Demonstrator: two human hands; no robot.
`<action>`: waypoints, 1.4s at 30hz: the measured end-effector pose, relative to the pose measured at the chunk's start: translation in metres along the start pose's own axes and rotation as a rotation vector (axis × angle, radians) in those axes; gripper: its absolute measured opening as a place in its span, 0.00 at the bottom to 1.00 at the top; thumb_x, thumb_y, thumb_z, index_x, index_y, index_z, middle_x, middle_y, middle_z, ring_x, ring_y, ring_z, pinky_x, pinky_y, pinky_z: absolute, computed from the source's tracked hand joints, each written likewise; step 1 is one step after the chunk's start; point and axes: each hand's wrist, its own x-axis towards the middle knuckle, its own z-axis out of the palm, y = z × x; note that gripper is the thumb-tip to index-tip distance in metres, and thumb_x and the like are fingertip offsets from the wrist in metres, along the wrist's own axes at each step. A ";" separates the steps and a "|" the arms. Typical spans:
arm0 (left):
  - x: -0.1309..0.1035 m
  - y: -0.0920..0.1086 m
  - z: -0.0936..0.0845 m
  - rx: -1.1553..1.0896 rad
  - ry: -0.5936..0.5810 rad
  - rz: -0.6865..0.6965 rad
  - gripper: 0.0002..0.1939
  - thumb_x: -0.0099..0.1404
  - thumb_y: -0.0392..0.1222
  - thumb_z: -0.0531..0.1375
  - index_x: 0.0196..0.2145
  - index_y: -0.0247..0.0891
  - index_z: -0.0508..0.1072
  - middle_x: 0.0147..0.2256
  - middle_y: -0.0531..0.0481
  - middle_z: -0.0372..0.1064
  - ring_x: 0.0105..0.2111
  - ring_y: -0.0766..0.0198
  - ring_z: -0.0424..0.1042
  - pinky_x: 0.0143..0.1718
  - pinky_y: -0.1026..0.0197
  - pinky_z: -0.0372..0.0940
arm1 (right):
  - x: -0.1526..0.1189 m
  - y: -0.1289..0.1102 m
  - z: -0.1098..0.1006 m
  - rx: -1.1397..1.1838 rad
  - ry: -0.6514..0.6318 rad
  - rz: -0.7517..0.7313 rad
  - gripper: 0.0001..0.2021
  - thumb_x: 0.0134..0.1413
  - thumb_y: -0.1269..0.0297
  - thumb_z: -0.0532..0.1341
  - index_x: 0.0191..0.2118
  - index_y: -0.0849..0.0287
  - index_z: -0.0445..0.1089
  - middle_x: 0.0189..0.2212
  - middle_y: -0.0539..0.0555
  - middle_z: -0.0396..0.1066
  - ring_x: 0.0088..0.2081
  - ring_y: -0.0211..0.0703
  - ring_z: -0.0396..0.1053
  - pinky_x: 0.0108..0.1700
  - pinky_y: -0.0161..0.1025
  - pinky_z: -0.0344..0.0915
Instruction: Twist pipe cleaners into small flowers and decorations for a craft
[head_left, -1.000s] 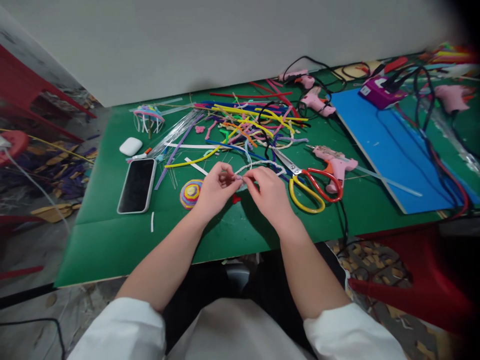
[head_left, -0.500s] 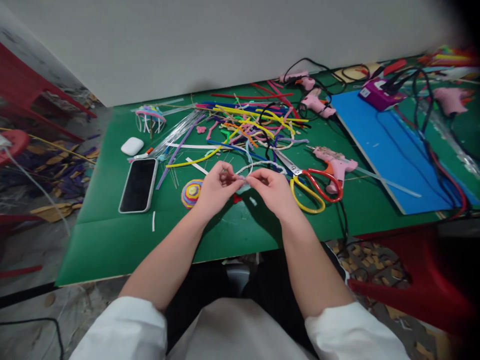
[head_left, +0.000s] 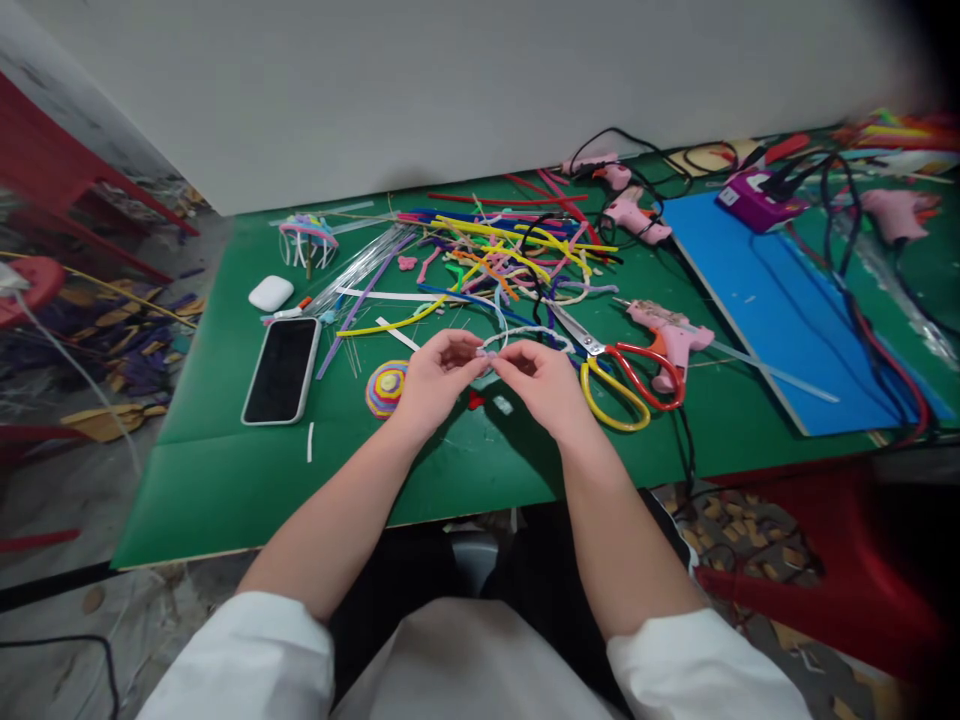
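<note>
My left hand (head_left: pixel 441 378) and my right hand (head_left: pixel 538 382) meet above the green table (head_left: pixel 225 480), fingertips pinched together. Between them is a small pale lilac and light blue piece (head_left: pixel 489 358), mostly hidden by the fingers. A pale twisted loop (head_left: pixel 536 330) lies just behind the right fingers. Left of my left hand sits a striped coil disc (head_left: pixel 386 388). Below the fingertips are a small red piece (head_left: pixel 476 400) and a small clear piece (head_left: pixel 503 404). Scissors (head_left: pixel 619 375) with red and yellow handles lie right of my right hand.
A pile of colourful pipe cleaners (head_left: pixel 495 250) covers the middle back. On the left are a phone (head_left: pixel 281 372), a white case (head_left: pixel 271 293) and a small umbrella-like piece (head_left: pixel 308 234). On the right lie a pink glue gun (head_left: pixel 671 335), a blue board (head_left: pixel 780 320) and a purple power block (head_left: pixel 760 200) with cables.
The view has shifted slightly, so the table items appear a little to the right. Both hands keep their pinch on the small piece, with only slight finger movement.
</note>
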 end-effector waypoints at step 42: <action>-0.003 -0.001 0.001 0.214 0.048 0.005 0.11 0.55 0.46 0.61 0.32 0.37 0.75 0.29 0.50 0.74 0.30 0.66 0.72 0.33 0.63 0.68 | -0.003 -0.002 0.007 -0.248 0.161 -0.225 0.04 0.52 0.67 0.58 0.31 0.59 0.69 0.30 0.52 0.71 0.34 0.39 0.68 0.39 0.38 0.64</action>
